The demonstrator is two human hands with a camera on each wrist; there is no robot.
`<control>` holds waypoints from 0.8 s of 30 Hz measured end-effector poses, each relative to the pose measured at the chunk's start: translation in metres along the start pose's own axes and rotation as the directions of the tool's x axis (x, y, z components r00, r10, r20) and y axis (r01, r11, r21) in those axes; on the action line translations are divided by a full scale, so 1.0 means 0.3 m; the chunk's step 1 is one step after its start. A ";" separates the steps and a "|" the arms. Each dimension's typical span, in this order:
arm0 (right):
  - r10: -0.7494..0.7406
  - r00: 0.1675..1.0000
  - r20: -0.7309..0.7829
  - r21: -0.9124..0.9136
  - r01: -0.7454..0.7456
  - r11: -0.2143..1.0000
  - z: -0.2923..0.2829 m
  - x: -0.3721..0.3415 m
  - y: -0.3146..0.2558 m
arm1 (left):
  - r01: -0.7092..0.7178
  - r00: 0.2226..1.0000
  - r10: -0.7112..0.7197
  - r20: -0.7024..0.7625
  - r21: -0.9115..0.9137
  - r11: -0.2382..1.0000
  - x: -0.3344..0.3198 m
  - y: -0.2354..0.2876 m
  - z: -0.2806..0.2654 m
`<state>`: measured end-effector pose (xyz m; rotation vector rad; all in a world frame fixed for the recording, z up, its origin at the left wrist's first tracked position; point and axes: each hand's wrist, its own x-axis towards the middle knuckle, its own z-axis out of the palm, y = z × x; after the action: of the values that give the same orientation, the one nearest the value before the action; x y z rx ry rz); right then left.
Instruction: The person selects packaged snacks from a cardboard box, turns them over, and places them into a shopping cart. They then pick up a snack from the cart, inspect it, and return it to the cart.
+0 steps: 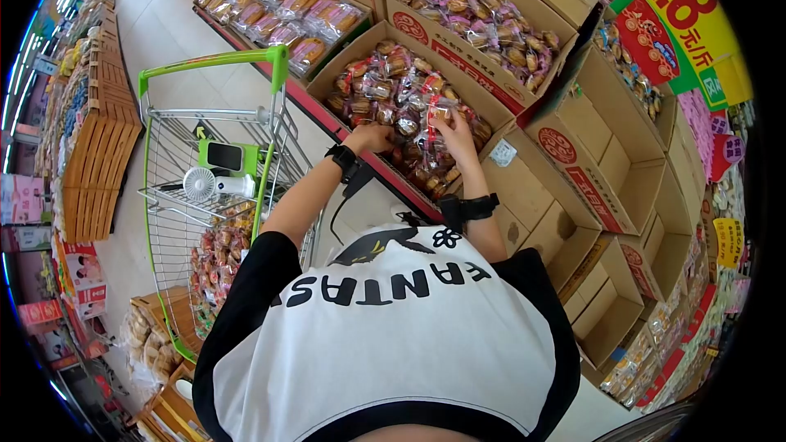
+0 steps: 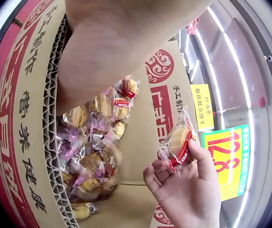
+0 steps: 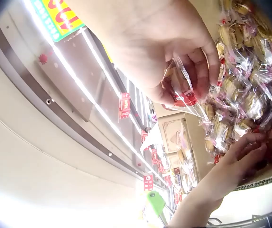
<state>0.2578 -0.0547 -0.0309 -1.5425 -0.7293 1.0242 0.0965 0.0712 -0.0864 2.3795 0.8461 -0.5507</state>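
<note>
Small clear-wrapped cookies (image 1: 391,74) with red labels fill an open cardboard box. My right hand (image 1: 458,137) is raised over them and pinches one wrapped cookie (image 2: 177,142) between thumb and fingers. The same cookie (image 3: 179,88) shows in the right wrist view, its red label facing down. At the box's near edge, my left hand (image 1: 375,138) reaches down among the packets. Its fingers bend over the pile (image 3: 240,114) in the right wrist view, and their tips are partly hidden, so a hold cannot be made out.
Behind stands another box of packets (image 1: 483,24), with a tray of larger packs (image 1: 286,16) at the back left. Cardboard boxes (image 1: 602,147) line the right side. A green-framed shopping cart (image 1: 274,74) holding bagged goods (image 1: 219,262) stands left. A price sign (image 2: 228,161) hangs beyond.
</note>
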 end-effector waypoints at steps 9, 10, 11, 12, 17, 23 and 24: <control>-0.033 0.999 -0.023 0.049 0.034 0.998 0.002 0.014 0.025 | -0.125 0.991 0.126 -0.051 0.024 0.992 0.027 -0.036 0.022; -0.055 0.998 -0.028 0.073 0.057 0.996 0.003 0.019 0.033 | -0.115 0.993 0.116 0.022 -0.020 0.993 0.038 -0.042 0.021; -0.055 0.998 -0.028 0.073 0.057 0.996 0.003 0.022 0.042 | -0.103 0.989 0.109 0.096 -0.064 0.993 0.045 -0.047 0.024; -0.050 0.998 -0.038 0.087 0.053 0.995 0.004 0.022 0.044 | -0.104 0.989 0.109 0.096 -0.064 0.993 0.036 -0.036 0.017; 0.020 1.000 -0.020 0.167 -0.016 0.986 -0.010 0.028 0.056 | -0.127 0.992 0.128 0.009 -0.076 0.989 -0.009 0.002 -0.013; -0.071 0.995 -0.070 0.119 0.079 0.990 -0.014 0.025 0.068 | -0.367 0.928 0.311 -0.205 -0.645 0.670 0.030 -0.053 0.013; -0.029 0.999 -0.033 0.073 0.031 0.997 -0.020 0.019 0.062 | -0.367 0.928 0.311 -0.205 -0.644 0.671 0.018 -0.046 0.003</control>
<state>0.2644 -0.0563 -0.0502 -1.4778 -0.6835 0.9911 0.0907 0.0820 -0.0949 1.8014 0.4825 0.0276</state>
